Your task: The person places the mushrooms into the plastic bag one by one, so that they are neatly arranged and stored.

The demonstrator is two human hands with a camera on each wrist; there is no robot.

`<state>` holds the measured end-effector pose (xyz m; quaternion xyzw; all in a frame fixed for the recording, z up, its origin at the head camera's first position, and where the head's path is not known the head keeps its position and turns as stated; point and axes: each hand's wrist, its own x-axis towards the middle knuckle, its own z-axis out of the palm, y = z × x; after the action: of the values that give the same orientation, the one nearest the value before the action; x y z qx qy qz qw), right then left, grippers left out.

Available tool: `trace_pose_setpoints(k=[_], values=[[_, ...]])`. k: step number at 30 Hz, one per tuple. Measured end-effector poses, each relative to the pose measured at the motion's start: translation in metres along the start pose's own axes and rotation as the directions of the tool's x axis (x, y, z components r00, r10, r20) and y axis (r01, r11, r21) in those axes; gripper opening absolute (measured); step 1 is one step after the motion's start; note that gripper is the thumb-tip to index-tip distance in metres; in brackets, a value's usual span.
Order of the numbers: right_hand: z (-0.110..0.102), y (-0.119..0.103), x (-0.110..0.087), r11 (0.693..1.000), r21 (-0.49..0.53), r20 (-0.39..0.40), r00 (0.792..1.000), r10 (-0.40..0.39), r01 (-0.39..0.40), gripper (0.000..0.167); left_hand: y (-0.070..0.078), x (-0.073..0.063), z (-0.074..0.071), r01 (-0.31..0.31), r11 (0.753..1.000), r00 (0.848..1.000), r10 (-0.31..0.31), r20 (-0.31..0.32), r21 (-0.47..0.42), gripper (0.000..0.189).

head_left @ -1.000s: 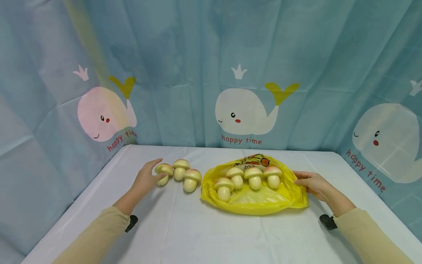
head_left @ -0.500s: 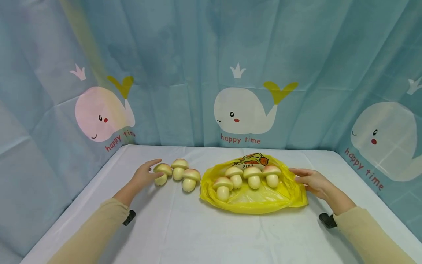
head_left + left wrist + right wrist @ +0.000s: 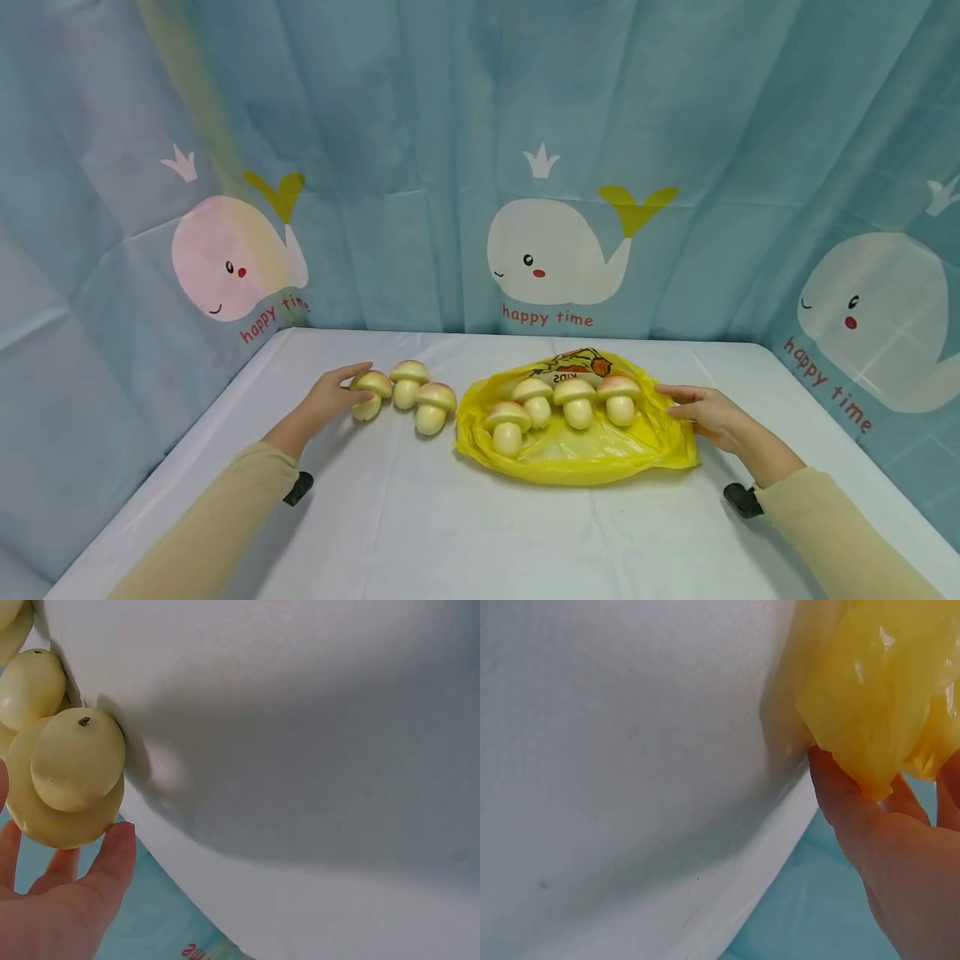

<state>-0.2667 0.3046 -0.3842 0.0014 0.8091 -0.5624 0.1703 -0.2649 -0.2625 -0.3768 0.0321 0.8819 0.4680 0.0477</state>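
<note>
Three toy mushrooms with cream stems and pink-tinged caps stand left of a yellow plastic bag [image 3: 585, 458]. My left hand [image 3: 330, 398] is at the leftmost mushroom [image 3: 369, 392], fingers spread and loosely bent around its cap. In the left wrist view, the fingertips are right at the cap's edge of that mushroom [image 3: 79, 761]. The other two are a rear mushroom [image 3: 408, 385] and a front mushroom [image 3: 432, 408]. My right hand [image 3: 712, 417] rests at the bag's right end, fingers extended along the crumpled yellow plastic [image 3: 877, 697].
Several more mushrooms [image 3: 576, 404] lie in the mouth of the bag, which has a printed picture [image 3: 573, 364] on its back side. A white cloth covers the table [image 3: 480, 542]. Behind it hangs a blue curtain [image 3: 405, 250] with whale prints.
The view has shifted very slightly. Both hands keep nearly the same places, the left by the leftmost mushroom and the right at the bag; the mushrooms stay put.
</note>
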Motion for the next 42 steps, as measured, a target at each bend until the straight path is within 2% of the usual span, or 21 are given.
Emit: trace_pose_setpoints(k=[9, 17, 21, 25, 32, 42], values=[[0.002, 0.0, 0.001, 1.0, 0.011, -0.006, 1.0, -0.003, 0.003, 0.055, -0.008, 0.006, 0.0, 0.035, 0.999, 0.999, -0.035, -0.012, -0.01, 0.063], [0.003, 0.0, 0.001, 1.0, 0.0, -0.016, 1.0, 0.009, -0.009, 0.055, -0.012, 0.008, 0.001, 0.122, 0.993, 0.992, -0.122, -0.017, -0.006, 0.067], [0.003, -0.001, 0.001, 1.0, -0.005, -0.014, 1.0, 0.003, -0.004, 0.055, -0.012, 0.009, 0.001, 0.123, 0.992, 0.992, -0.123, -0.021, 0.002, 0.067], [0.003, 0.0, 0.001, 1.0, -0.003, -0.014, 1.0, 0.0, 0.0, 0.054, -0.012, 0.008, 0.001, 0.096, 0.995, 0.995, -0.096, -0.03, 0.009, 0.066], [0.002, 0.002, 0.001, 1.0, -0.001, -0.014, 1.0, 0.001, -0.001, 0.054, -0.013, 0.001, -0.001, 0.081, 0.997, 0.995, -0.08, -0.055, 0.011, 0.065], [0.001, 0.001, 0.0, 1.0, -0.011, -0.017, 1.0, 0.006, -0.006, 0.053, -0.01, -0.013, -0.001, 0.107, 0.994, 0.991, -0.108, -0.078, -0.015, 0.067]])
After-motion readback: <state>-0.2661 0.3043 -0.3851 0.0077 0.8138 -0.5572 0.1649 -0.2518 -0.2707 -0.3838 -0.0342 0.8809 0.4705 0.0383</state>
